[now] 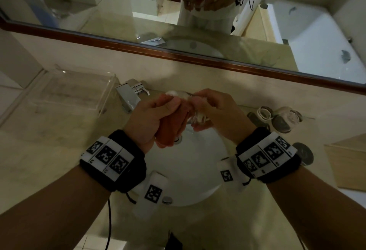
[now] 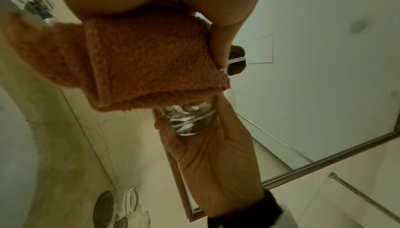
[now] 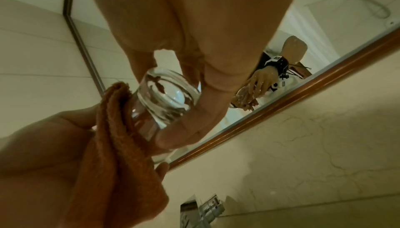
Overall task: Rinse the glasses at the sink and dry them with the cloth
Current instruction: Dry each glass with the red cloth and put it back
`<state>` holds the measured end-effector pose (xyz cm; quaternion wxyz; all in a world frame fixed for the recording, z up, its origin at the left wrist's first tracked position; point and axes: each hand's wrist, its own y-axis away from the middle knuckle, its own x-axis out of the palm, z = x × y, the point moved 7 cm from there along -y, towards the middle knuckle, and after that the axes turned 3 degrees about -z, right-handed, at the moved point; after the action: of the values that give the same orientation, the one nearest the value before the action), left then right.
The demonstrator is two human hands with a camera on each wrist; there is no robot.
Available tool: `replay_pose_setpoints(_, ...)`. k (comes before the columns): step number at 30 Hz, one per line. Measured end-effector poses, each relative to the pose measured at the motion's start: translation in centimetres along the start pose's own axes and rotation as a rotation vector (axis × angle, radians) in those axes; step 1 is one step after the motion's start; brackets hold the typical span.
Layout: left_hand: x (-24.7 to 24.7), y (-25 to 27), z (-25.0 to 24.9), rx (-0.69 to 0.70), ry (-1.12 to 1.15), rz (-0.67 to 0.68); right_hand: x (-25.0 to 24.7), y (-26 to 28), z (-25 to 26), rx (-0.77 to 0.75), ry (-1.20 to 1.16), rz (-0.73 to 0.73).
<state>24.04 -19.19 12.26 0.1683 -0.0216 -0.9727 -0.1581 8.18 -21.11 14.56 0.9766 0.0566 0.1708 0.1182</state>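
Both of my hands are closed around the work above the basin. My right hand has its fingers and thumb curled round a clear, thick-based drinking glass, gripping it near the heavy bottom, with the tumbler lying tilted between my two palms. My left hand is curled round a fuzzy orange terry cloth, folded over on itself, and presses it against the side of the glass; from the left wrist I see the cloth covering the upper wall while the bare base sticks out below it into the right palm. From the right wrist the cloth sits touching the glass along one side.

Directly beneath the hands is the round white ceramic sink, with its metal drain partly hidden by the hanging cloth. Just beyond my left hand stands the square chrome tap. On the beige marble counter, to the right of the sink, a cluster of other clear glasses and dark round coasters sits well apart from my hands. On the left is a clear acrylic tray. A wood-framed mirror runs along the wall behind and reflects the hands.
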Motion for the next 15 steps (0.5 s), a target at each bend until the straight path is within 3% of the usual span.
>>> replay_pose_setpoints(3,0.3,0.3,-0.2,0.002,-0.016,0.016,-0.6,0.6,0.8,-0.182,0.086,-0.008)
replay_pose_setpoints(6,1.0,0.8,-0.4,0.013,-0.023,0.037,-1.4,1.5,1.2,-0.263,0.118,-0.02)
replay_pose_setpoints(11,2.8,1.9,-1.4,0.038,0.001,0.063,-2.5,2.5,2.1,-0.23,-0.011,-0.1)
replay_pose_setpoints(15,4.1,2.8,-2.3,0.108,-0.002,0.076,-3.2,3.3,2.5,-0.042,-0.056,-0.165)
